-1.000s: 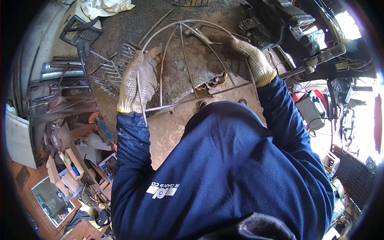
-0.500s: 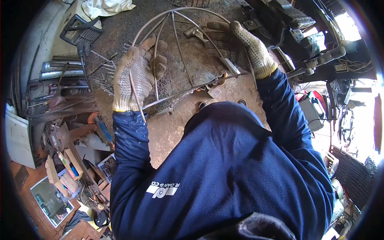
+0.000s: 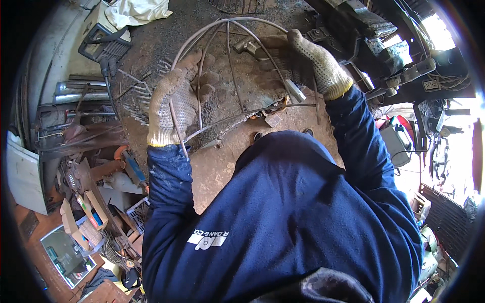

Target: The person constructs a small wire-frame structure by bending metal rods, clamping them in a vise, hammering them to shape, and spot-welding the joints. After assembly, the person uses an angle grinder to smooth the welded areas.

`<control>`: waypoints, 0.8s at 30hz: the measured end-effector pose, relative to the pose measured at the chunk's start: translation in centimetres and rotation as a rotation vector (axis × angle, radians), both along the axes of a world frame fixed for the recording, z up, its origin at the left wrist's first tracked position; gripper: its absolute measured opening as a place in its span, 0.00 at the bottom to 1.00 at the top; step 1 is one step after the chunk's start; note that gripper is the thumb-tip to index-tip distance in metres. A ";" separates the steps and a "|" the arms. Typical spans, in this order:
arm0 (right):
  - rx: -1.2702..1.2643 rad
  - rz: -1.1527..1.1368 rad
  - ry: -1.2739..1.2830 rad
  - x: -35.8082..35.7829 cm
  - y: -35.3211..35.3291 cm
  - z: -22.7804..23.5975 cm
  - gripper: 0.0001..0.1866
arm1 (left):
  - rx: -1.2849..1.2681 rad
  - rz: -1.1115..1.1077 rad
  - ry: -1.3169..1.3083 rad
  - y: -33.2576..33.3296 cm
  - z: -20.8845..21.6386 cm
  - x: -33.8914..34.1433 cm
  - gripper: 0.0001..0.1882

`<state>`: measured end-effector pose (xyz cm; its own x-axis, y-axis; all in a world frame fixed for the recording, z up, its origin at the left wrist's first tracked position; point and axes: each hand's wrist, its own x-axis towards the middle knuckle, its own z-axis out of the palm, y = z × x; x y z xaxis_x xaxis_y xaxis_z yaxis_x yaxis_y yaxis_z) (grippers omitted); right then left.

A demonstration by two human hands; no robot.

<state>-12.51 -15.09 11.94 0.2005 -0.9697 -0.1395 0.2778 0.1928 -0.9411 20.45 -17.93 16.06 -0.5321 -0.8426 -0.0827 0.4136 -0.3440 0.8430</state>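
A half-round frame of bent metal rods spans the space between my hands, several thin rods fanning down from its top to a crossbar. My left hand, in a dotted knit work glove, is closed around the frame's left side; a rod end sticks out below the palm. In a matching glove, my right hand grips the right side, thumb along the arch and other fingers partly in shadow behind it. Seen through the rods, a hammer lies on the dirty surface beneath.
Short loose rods lie scattered left of the frame, beside metal pipes. A lamp-like unit stands at the back left near a white cloth. Dark machinery rises at the far right. Boxes and tools crowd the lower left.
Both hands still hold the rod frame. It has shifted slightly right and tilted a little, its crossbar now appearing more bowed; my left hand has moved slightly right and nearer.
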 end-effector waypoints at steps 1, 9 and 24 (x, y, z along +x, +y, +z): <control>0.053 -0.002 -0.018 1.0 0.7 2.2 0.34 | 0.031 -0.007 0.018 -0.4 -0.8 0.4 0.38; -0.003 -0.044 -0.091 0.9 0.6 1.7 0.25 | 0.093 0.020 -0.007 -0.4 -0.2 0.6 0.35; 0.227 -0.052 -0.197 1.1 0.3 1.3 0.24 | 0.121 0.022 -0.048 -0.8 -1.4 0.6 0.38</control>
<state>-11.43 -14.75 13.26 0.1963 -0.9280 -0.3168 0.4660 0.3725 -0.8026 21.00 -18.70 14.62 -0.5065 -0.8363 -0.2100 0.3820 -0.4360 0.8149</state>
